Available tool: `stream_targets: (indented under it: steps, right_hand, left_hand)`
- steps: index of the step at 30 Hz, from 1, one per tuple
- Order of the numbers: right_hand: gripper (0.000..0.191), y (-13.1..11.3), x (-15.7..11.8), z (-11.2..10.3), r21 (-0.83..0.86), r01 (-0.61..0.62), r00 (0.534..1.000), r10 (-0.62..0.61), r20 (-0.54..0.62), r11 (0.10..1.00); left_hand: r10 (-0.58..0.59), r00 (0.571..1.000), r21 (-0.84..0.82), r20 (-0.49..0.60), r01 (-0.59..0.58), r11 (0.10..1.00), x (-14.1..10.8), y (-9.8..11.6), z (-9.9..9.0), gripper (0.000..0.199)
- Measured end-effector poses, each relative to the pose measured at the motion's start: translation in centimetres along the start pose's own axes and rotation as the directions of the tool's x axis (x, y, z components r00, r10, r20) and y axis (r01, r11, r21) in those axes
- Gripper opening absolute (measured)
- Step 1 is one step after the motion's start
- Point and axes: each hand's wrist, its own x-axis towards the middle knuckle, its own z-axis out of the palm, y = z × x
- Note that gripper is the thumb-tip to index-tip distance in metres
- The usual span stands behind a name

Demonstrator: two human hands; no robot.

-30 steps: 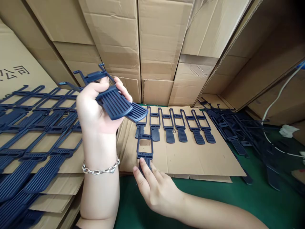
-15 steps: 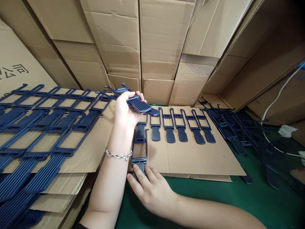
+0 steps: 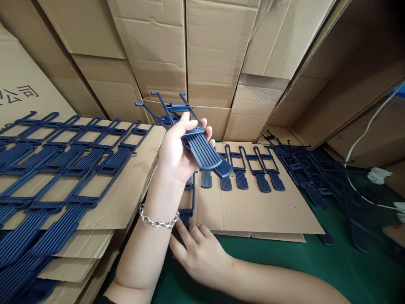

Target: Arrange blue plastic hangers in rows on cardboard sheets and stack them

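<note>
Raised over the cardboard sheet, my left hand (image 3: 180,147) is closed around a small bunch of dark blue plastic frames (image 3: 202,147). Their ribbed tabs point down to the right and their hooked arms stick up to the left. Lower down, my right hand (image 3: 202,249) lies palm down with its fingers stretched out. Its fingertips touch the ribbed tab of a similar frame (image 3: 186,211) at the sheet's near left edge. My left forearm hides part of that frame. A row of matching frames (image 3: 242,166) lies along the back of the sheet, partly behind the held bunch.
At left, rows of larger-looking blue frames (image 3: 85,169) overlap on stacked cardboard (image 3: 120,202). A loose heap of frames (image 3: 313,177) lies at right on the green table (image 3: 253,257), near a white cable (image 3: 354,147). Cardboard boxes (image 3: 218,50) stand behind.
My left hand has moved right with the held frames and turned them, so their ribbed tabs now face me more. My right fingertips have slid slightly down the tab.
</note>
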Motion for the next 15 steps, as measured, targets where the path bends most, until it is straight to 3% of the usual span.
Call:
stream_targets:
  steps: [4,11,15]
  right_hand:
    - [0.041,-0.5,0.1,0.2,0.002,0.004,0.999,-0.004,-0.044,1.0]
    - [0.045,-0.9,0.3,0.1,0.072,-0.11,0.993,0.106,0.053,0.991]
    - [0.05,-0.4,0.5,0.1,0.119,-0.144,0.985,0.131,0.11,0.983]
  left_hand:
    - [-0.005,0.997,0.022,0.072,0.003,1.0,-1.3,0.9,0.8,0.007]
    - [0.028,0.998,-0.027,-0.057,-0.029,0.999,-0.5,1.5,-0.1,0.008]
    - [0.085,0.995,-0.003,-0.053,-0.086,0.996,-1.2,1.7,0.4,0.012]
